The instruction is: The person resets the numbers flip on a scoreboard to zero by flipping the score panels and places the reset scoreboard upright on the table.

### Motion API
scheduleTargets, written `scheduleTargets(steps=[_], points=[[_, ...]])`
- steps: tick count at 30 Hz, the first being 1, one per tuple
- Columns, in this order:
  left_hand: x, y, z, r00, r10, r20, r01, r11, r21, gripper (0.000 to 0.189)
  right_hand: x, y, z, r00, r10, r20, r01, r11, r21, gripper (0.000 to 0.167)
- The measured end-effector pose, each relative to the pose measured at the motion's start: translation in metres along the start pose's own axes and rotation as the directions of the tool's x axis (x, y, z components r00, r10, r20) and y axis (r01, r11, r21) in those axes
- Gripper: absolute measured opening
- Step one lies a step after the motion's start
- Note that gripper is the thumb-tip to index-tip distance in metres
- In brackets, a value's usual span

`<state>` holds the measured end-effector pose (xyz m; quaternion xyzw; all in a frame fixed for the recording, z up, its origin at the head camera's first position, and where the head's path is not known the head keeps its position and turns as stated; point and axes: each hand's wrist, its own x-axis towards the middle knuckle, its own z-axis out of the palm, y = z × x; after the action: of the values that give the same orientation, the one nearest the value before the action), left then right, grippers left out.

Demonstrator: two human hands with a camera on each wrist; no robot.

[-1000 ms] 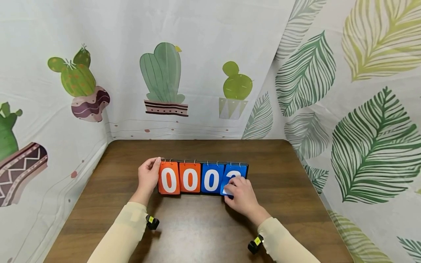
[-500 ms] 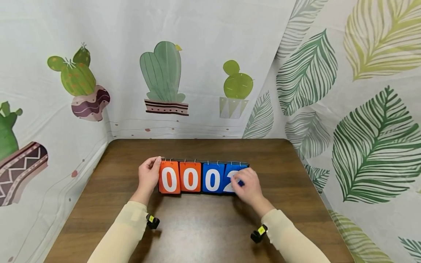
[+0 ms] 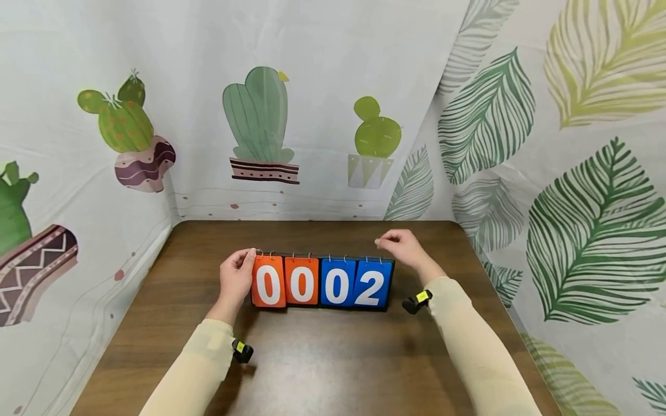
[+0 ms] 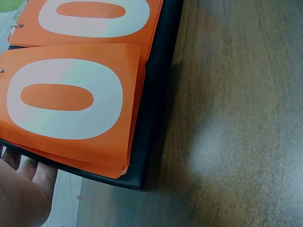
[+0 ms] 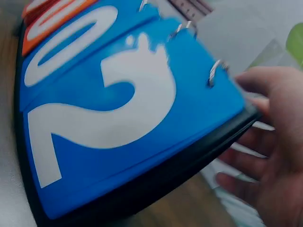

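A tabletop flip scoreboard (image 3: pixel 319 282) with a black backing stands on the table and reads 0002. Its two left number cards (image 4: pixel 71 99) are orange; the two right ones, such as the 2 card (image 5: pixel 113 104), are blue. My left hand (image 3: pixel 236 274) grips the board's upper left edge, thumb in front; in the left wrist view its fingers (image 4: pixel 45 177) reach behind the backing. By the upper right corner is my right hand (image 3: pixel 408 248), fingers loosely bent and holding nothing. In the right wrist view that hand (image 5: pixel 279 142) is close beside the corner; whether it touches is unclear.
The brown wooden table (image 3: pixel 312 370) reaches back to a white cloth backdrop (image 3: pixel 322 58) printed with cacti, and large leaves on the right. Metal rings (image 5: pixel 215 73) join the cards to the board's top. A black wrist camera (image 3: pixel 418 301) sits at the right wrist.
My right hand has let go of the blue 2 card and moved up and right to the board's upper corner. The 2 now lies flat and shows in full. My left hand keeps its hold.
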<state>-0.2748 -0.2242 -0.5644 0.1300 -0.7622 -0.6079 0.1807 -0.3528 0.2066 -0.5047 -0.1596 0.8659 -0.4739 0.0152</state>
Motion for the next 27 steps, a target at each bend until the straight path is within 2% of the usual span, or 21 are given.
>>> scheduleTargets(steps=[1, 3, 5, 8, 9, 12, 15, 18, 21, 24, 27], points=[[0.000, 0.000, 0.000, 1.000, -0.003, 0.000, 0.003, 1.000, -0.001, 0.041, 0.002, 0.004, 0.002, 0.997, 0.043, 0.070, -0.043, 0.999, -0.007, 0.025], [-0.001, -0.001, 0.000, 1.000, -0.003, -0.001, 0.003, 1.000, -0.004, 0.041, 0.005, 0.011, 0.006, 0.973, 0.128, 0.194, -0.125, 0.992, -0.025, 0.028], [-0.001, 0.000, 0.000, 1.000, -0.001, -0.001, 0.001, 1.000, -0.009, 0.041, 0.008, 0.017, 0.008, 0.937, 0.192, 0.292, -0.192, 0.981, -0.029, 0.031], [-0.001, 0.002, 0.000, 1.000, -0.013, 0.003, 0.013, 1.000, -0.007, 0.042, 0.013, 0.023, 0.008, 0.873, 0.269, 0.406, -0.288, 0.957, -0.013, 0.035], [-0.001, 0.002, 0.000, 1.000, -0.017, 0.006, 0.017, 1.000, -0.007, 0.042, 0.014, 0.025, 0.008, 0.855, 0.287, 0.431, -0.313, 0.950, -0.013, 0.037], [-0.001, 0.002, 0.001, 1.000, -0.026, 0.010, 0.026, 1.000, -0.013, 0.042, 0.016, 0.030, 0.010, 0.815, 0.387, 0.432, -0.411, 0.911, -0.040, 0.046], [0.000, 0.002, 0.001, 1.000, -0.012, 0.004, 0.012, 1.000, -0.024, 0.041, 0.015, 0.033, 0.014, 0.794, 0.465, 0.391, -0.472, 0.877, -0.086, 0.060], [0.000, 0.001, 0.000, 1.000, 0.005, -0.003, -0.005, 1.000, -0.031, 0.040, 0.016, 0.033, 0.017, 0.786, 0.492, 0.374, -0.488, 0.866, -0.112, 0.066], [0.000, 0.002, 0.000, 1.000, 0.005, -0.002, -0.005, 0.999, -0.032, 0.040, 0.020, 0.034, 0.022, 0.796, 0.464, 0.389, -0.452, 0.883, -0.128, 0.052], [0.000, 0.002, 0.000, 1.000, 0.001, 0.002, -0.001, 1.000, -0.031, 0.040, 0.026, 0.036, 0.026, 0.823, 0.409, 0.394, -0.387, 0.912, -0.137, 0.037], [0.000, 0.001, 0.000, 1.000, -0.004, 0.005, 0.004, 1.000, -0.030, 0.041, 0.029, 0.037, 0.029, 0.856, 0.370, 0.362, -0.340, 0.929, -0.145, 0.032]])
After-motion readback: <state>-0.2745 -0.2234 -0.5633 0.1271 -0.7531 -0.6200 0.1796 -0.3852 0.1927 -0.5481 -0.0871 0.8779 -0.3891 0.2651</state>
